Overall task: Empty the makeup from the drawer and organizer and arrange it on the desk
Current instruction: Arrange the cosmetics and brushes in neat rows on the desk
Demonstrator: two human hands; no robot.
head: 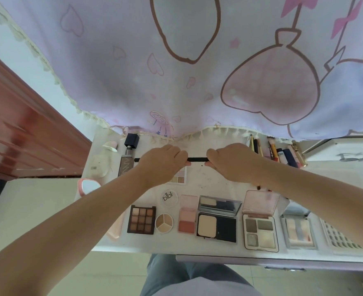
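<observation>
Two bare hands meet over the white desk, both curled round one thin black stick-shaped makeup pencil held level between them. Left hand grips its left part, with a short tip poking out past the knuckles; right hand pinches the other end. Only the middle stretch of the pencil shows between the fists.

Nearer the person than the hands lies one row of six open cosmetics: a dark nine-pan eyeshadow palette, a round three-part cream pot, a pink blush compact, a black mirrored powder compact, a pink-lidded four-pan palette and a clear pastel palette. One round clear lid sits just behind the pot. Under the left wrist peeks one pale multi-pan palette. Left of the left hand stands one bottle with a black square cap. Beyond the right hand lies a cluster of tubes and pens; I cannot count them exactly.
</observation>
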